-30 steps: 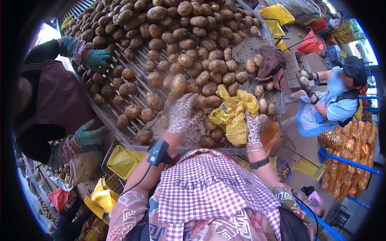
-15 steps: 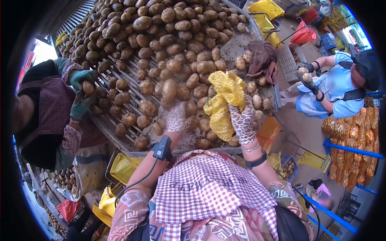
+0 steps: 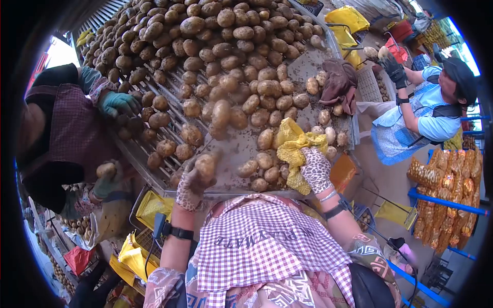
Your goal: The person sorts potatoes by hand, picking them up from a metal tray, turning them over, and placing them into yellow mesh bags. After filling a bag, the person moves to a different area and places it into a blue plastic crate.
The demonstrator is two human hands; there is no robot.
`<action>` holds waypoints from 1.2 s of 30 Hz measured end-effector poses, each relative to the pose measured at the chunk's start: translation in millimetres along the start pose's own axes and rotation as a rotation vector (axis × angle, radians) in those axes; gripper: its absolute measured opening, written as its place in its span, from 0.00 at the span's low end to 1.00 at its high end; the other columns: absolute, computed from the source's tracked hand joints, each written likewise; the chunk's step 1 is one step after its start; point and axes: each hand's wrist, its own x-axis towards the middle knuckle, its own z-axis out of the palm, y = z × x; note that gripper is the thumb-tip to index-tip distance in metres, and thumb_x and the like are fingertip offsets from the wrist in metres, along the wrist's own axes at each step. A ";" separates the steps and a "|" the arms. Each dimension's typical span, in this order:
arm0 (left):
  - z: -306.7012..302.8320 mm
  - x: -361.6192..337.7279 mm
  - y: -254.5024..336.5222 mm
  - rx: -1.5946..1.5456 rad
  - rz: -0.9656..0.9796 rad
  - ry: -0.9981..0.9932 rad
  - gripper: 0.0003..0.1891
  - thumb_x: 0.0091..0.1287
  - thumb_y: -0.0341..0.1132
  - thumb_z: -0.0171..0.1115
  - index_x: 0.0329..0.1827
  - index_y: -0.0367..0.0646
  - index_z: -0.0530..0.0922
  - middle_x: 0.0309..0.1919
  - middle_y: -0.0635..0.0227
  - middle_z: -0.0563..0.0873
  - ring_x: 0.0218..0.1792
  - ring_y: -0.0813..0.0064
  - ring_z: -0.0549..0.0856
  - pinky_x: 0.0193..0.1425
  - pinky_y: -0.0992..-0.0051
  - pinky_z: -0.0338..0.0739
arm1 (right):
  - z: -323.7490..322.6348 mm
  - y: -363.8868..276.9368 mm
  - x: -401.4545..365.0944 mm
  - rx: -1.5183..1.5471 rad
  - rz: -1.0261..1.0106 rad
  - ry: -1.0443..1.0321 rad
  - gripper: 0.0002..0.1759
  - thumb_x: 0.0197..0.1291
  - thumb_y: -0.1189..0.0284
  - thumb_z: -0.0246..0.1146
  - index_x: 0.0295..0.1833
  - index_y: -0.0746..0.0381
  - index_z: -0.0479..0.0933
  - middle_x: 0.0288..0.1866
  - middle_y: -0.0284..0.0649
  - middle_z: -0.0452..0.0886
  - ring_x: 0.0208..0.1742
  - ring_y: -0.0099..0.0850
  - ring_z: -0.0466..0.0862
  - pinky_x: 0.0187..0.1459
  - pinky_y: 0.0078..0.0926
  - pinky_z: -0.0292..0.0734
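Many soil-covered potatoes (image 3: 192, 25) are heaped on a metal sorting table (image 3: 233, 177) with a slatted part at its left. My left hand (image 3: 192, 186), in a leopard-print glove, has its fingers round a potato (image 3: 206, 165) above the table's near edge. A few potatoes beyond it are blurred by motion. In the matching glove, my right hand (image 3: 315, 169) grips a crumpled yellow mesh bag (image 3: 297, 147) over the table's right part. Several small potatoes lie between my two hands.
At the left a co-worker's green-gloved hands (image 3: 119, 104) show, one holding a potato beyond the table's edge. Another co-worker (image 3: 421, 113) stands at the right with potatoes in hand. A brown cloth (image 3: 338, 84) lies on the table's right edge. Filled mesh bags (image 3: 447, 200) are stacked far right.
My left hand has moved left and nearer the table's front edge and now holds a potato. My right hand and the mesh bag have shifted slightly right and nearer. The left co-worker's hands have moved apart.
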 end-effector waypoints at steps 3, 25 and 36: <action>-18.1 -12.5 -5.0 -0.369 -0.034 0.102 0.23 0.68 0.55 0.56 0.53 0.46 0.78 0.46 0.63 0.86 0.44 0.65 0.86 0.44 0.63 0.84 | -7.6 19.6 25.3 0.493 0.249 0.238 0.28 0.51 0.74 0.66 0.61 0.63 0.75 0.58 0.54 0.78 0.60 0.47 0.77 0.64 0.36 0.70; 17.1 -10.6 -20.1 -0.433 -0.088 -0.094 0.25 0.72 0.44 0.53 0.66 0.34 0.69 0.53 0.49 0.81 0.46 0.63 0.86 0.48 0.62 0.83 | -26.0 -185.5 140.1 0.020 -0.768 0.077 0.39 0.48 0.67 0.72 0.68 0.54 0.67 0.72 0.50 0.64 0.71 0.49 0.65 0.70 0.43 0.62; 22.4 -12.2 -26.0 -0.721 -0.045 -0.261 0.35 0.69 0.54 0.56 0.72 0.40 0.63 0.60 0.52 0.76 0.42 0.63 0.85 0.45 0.62 0.83 | -20.4 -170.3 88.4 1.923 -0.260 -1.197 0.43 0.53 0.61 0.72 0.71 0.61 0.60 0.65 0.44 0.70 0.66 0.35 0.72 0.68 0.34 0.67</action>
